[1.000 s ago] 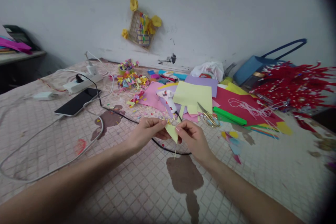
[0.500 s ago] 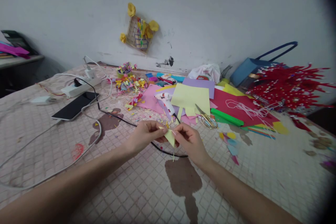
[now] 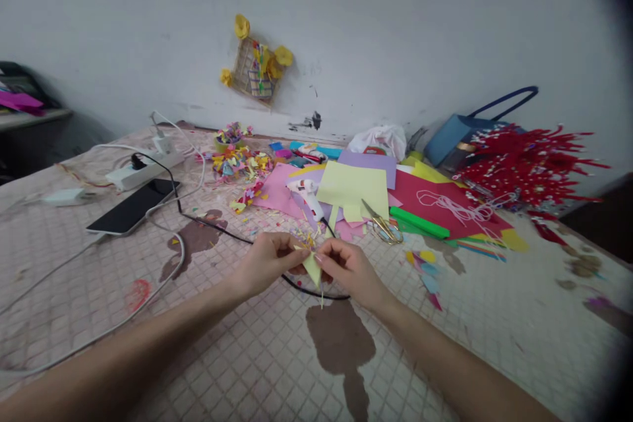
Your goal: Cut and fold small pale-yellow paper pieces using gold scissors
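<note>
Between my hands is a small folded piece of pale yellow paper [image 3: 312, 269], tapering to a point at the bottom, with a thin strip below the tip. My left hand [image 3: 270, 262] pinches its left edge between thumb and fingers. On the other edge, my right hand [image 3: 349, 269] grips it the same way, the two thumbs close together. Just beyond the hands lies a white glue gun [image 3: 307, 198], its black cord [image 3: 324, 295] curving beneath them. Gold-handled scissors [image 3: 384, 227] rest partly on a pale yellow sheet [image 3: 353, 184].
Coloured paper, a green stick [image 3: 420, 223] and white string [image 3: 462, 208] lie at the right, near a red beaded bundle [image 3: 527, 165]. A phone [image 3: 134, 206] and power strip [image 3: 143, 170] with cables are at the left. Paper scraps [image 3: 240, 163] are heaped near the wall.
The view has shifted slightly, so the table things sit a little further left. Both hands keep hold of the folded paper, with hardly any change in grip.
</note>
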`<control>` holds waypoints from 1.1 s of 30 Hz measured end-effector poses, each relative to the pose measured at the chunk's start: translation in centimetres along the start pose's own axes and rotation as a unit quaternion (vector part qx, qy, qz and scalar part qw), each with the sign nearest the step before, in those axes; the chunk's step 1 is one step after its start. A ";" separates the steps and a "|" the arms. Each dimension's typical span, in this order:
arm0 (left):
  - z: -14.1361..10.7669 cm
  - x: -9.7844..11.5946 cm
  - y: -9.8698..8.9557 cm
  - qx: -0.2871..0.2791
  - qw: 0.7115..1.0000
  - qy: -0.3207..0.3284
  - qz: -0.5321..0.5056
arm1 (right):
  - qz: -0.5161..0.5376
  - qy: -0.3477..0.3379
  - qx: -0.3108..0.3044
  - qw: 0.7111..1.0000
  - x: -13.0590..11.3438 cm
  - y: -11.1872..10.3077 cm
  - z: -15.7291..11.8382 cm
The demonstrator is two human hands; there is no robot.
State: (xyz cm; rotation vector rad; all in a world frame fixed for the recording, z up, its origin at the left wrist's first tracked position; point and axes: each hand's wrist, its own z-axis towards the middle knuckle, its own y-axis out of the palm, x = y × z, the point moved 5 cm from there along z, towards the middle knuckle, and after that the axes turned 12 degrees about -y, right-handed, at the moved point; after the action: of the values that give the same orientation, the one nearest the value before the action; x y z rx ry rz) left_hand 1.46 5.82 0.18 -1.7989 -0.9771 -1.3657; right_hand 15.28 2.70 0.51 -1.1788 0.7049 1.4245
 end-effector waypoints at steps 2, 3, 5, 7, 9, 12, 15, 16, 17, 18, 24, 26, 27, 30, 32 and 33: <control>0.1 -0.1 0.1 -0.004 1.000 -0.002 -0.008 | -0.014 -0.005 -0.001 1.000 0.0 0.0 0.0; 0.1 -0.2 0.1 -0.007 1.000 -0.006 -0.013 | -0.022 -0.007 -0.003 1.000 0.0 0.0 0.0; 0.2 -0.4 0.5 -0.025 0.999 -0.025 -0.023 | -0.041 -0.008 -0.007 0.999 0.0 0.0 0.0; 0.1 -0.6 0.9 -0.050 0.997 -0.056 -0.025 | -0.055 -0.007 -0.012 0.998 0.1 0.0 0.0; 0.0 -0.8 1.2 -0.063 0.994 -0.082 -0.018 | -0.048 -0.004 -0.014 0.999 0.2 0.1 0.0; -0.2 -0.8 1.2 -0.060 0.993 -0.100 -0.012 | -0.008 0.001 -0.009 1.000 0.3 0.1 0.1; -0.4 -0.4 1.1 -0.063 0.992 -0.105 -0.020 | 0.032 0.008 -0.005 0.999 0.2 0.1 0.2; -0.4 -0.3 1.1 -0.061 0.992 -0.104 -0.023 | 0.044 0.012 -0.006 0.999 0.2 0.1 0.2; -0.5 -0.1 1.1 -0.060 0.992 -0.103 -0.026 | 0.054 0.017 -0.008 0.998 0.3 0.2 0.2; -0.5 0.0 1.1 -0.060 0.992 -0.102 -0.031 | 0.061 0.021 -0.012 0.998 0.3 0.2 0.2; -0.4 -0.2 1.2 -0.068 0.992 -0.090 -0.051 | 0.071 0.029 -0.014 0.997 0.3 -0.1 0.4; -0.4 -0.4 1.1 -0.059 0.992 -0.096 -0.050 | 0.064 0.029 -0.018 0.997 0.1 -0.3 0.4; -0.3 -0.4 1.1 -0.056 0.992 -0.099 -0.049 | 0.061 0.029 -0.025 0.997 0.0 -0.4 0.4; -0.4 -0.6 1.1 -0.057 0.991 -0.109 -0.047 | 0.062 0.033 -0.063 0.996 -0.1 -0.3 0.3; -0.4 -0.6 1.2 -0.058 0.991 -0.110 -0.043 | 0.065 0.039 -0.075 0.994 -0.1 -0.3 0.3; -0.4 -0.7 1.2 -0.060 0.991 -0.108 -0.041 | 0.066 0.041 -0.075 0.994 0.0 -0.3 0.3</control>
State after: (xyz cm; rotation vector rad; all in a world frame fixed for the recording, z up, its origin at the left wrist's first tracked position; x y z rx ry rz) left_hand 2.18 4.80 -0.45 -2.0513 -1.1118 -1.3226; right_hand 15.46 2.99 0.68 -1.3337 0.7558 1.5682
